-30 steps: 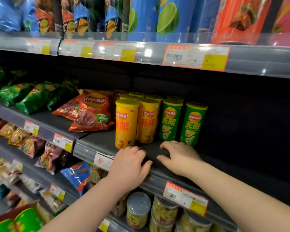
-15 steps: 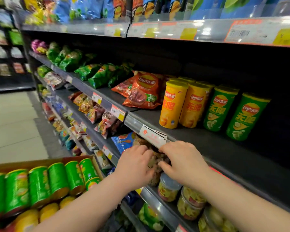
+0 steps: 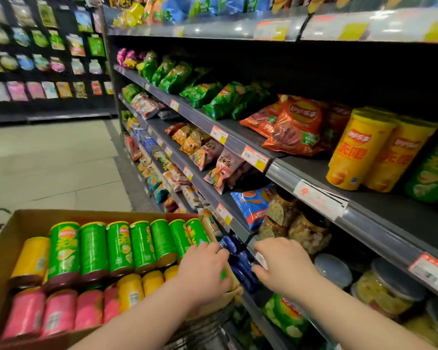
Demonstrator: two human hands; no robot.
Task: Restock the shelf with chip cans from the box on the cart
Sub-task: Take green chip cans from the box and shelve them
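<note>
Down at the lower left, an open cardboard box [image 3: 31, 218] sits on the wire cart [image 3: 205, 329], packed with chip cans lying on their sides. A row of green cans [image 3: 94, 248] fills the far side. Some yellow cans [image 3: 130, 290] lie in the middle and pink cans [image 3: 58, 314] lie nearest the person.

The left hand [image 3: 202, 270] hovers palm down over the box's right end, covering the last cans in the green row. Its fingers curl downward at the box's right wall, and the back of the hand hides whether they grip a can.

Just right of it, dark blue packets [image 3: 240, 263] lie on a low shelf between the two hands. The right hand [image 3: 285, 265] reaches over that low shelf's front edge, palm down, with loosely bent fingers and nothing in it. Whether its fingertips touch the edge is unclear.

Higher up and to the right is the dark shelf [image 3: 390, 215] where chip cans stand. Red chip bags [image 3: 297, 127] lie at its left. Beside them are the standing yellow cans [image 3: 359, 150], then a standing green can [image 3: 430, 170] cut off by the frame. Much of the shelf's front is bare. Below it, lidded jars [image 3: 387, 289] crowd the lower right.
</note>
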